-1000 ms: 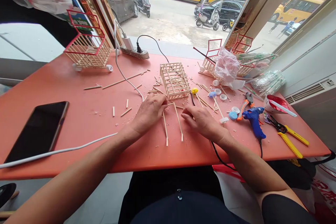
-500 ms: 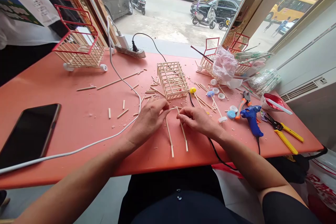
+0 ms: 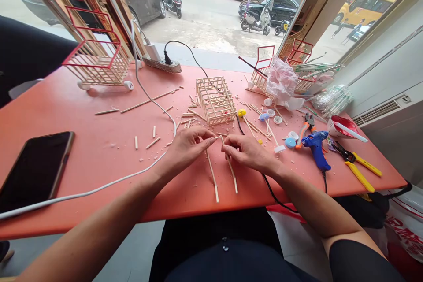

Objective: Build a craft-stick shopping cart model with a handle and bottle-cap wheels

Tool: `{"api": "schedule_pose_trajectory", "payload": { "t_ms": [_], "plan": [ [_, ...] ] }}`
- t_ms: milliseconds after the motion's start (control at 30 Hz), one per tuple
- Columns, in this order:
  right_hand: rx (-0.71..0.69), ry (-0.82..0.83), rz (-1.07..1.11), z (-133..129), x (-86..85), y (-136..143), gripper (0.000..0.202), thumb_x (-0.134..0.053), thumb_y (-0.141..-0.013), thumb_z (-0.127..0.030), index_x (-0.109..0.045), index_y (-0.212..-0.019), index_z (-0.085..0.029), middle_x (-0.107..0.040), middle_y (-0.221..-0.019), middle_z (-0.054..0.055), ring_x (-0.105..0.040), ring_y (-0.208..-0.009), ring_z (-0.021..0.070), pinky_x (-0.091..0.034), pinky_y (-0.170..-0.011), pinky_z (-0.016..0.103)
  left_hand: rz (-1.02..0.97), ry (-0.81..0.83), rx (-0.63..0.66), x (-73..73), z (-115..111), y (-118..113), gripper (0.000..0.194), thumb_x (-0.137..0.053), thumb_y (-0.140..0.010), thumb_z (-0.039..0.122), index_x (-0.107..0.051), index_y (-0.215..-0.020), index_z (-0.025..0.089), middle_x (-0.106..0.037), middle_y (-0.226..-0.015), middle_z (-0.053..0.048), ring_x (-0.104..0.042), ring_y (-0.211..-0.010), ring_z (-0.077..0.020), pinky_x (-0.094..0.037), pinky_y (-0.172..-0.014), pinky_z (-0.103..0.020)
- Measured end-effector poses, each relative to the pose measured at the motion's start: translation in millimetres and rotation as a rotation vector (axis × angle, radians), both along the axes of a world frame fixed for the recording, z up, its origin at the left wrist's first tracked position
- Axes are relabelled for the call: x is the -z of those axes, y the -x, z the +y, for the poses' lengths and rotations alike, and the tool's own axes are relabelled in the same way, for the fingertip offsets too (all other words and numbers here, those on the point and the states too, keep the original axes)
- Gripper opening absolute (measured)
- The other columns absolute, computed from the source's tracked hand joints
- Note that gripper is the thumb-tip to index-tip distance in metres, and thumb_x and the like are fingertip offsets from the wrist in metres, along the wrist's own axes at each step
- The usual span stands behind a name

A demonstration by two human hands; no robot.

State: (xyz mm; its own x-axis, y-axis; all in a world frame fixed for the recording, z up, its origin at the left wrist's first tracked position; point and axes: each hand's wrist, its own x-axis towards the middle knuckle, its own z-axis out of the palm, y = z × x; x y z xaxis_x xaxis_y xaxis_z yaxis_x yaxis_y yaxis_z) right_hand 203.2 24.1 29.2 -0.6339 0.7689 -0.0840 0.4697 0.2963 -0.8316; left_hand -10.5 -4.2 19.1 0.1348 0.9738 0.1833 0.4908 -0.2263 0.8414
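Observation:
Two thin bent wooden sticks, a left one (image 3: 212,176) and a right one (image 3: 231,171), point toward the table's front edge, with a short crosspiece at their far ends. My left hand (image 3: 190,146) is closed in a pinch on the crosspiece near its left end. The fingers of my right hand (image 3: 243,150) are closed around the upper part of the right stick. Just beyond both hands stands a small basket of wooden sticks (image 3: 216,100), with loose stick pieces around and beneath it.
On the right lie a blue glue gun (image 3: 316,147), yellow-handled pliers (image 3: 358,163), orange-handled cutters (image 3: 306,128) and a red cup (image 3: 342,125). A phone (image 3: 35,169), a white cable (image 3: 132,175) and a red-rimmed cart (image 3: 99,64) are on the left. A person's dark sleeve (image 3: 29,50) shows behind.
My left hand has its thumb and fingertip closer together on the crosspiece. The stick ends have shifted slightly toward the front edge. At the far left, the person has moved, and a dark sleeve now shows.

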Motion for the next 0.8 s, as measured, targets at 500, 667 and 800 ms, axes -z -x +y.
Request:
{"api": "schedule_pose_trajectory", "payload": {
  "t_ms": [500,667,800],
  "plan": [
    [-0.037,-0.018,-0.037,-2.8,-4.8,1.1,0.014,-0.059,-0.095,-0.014,-0.064,-0.082,-0.017,-0.070,-0.071,-0.002,-0.060,-0.064,0.0092,-0.042,-0.067,0.021,-0.058,0.071,0.011,-3.4,-1.5,-0.8,0.025,-0.069,-0.084,0.041,-0.081,-0.076,0.020,-0.078,-0.076,-0.004,-0.061,-0.066,-0.0179,-0.043,-0.063,-0.031],
    [-0.037,-0.034,-0.040,-3.6,-6.6,1.7,0.015,-0.058,-0.094,-0.013,-0.065,-0.081,-0.016,-0.069,-0.072,-0.002,-0.060,-0.065,0.0093,-0.041,-0.067,0.021,-0.083,0.094,0.027,-2.5,-1.2,-0.9,0.027,-0.069,-0.085,0.042,-0.082,-0.079,0.020,-0.080,-0.079,-0.005,-0.065,-0.070,-0.0191,-0.047,-0.066,-0.031],
    [-0.037,-0.052,-0.042,-3.8,-6.8,2.1,0.015,-0.058,-0.093,-0.011,-0.065,-0.081,-0.016,-0.066,-0.070,-0.002,-0.058,-0.065,0.0092,-0.040,-0.067,0.021,-0.082,0.121,0.029,-1.7,-1.4,-1.2,0.027,-0.068,-0.085,0.043,-0.082,-0.081,0.020,-0.081,-0.081,-0.005,-0.068,-0.074,-0.0207,-0.048,-0.069,-0.031]
  ]
}}
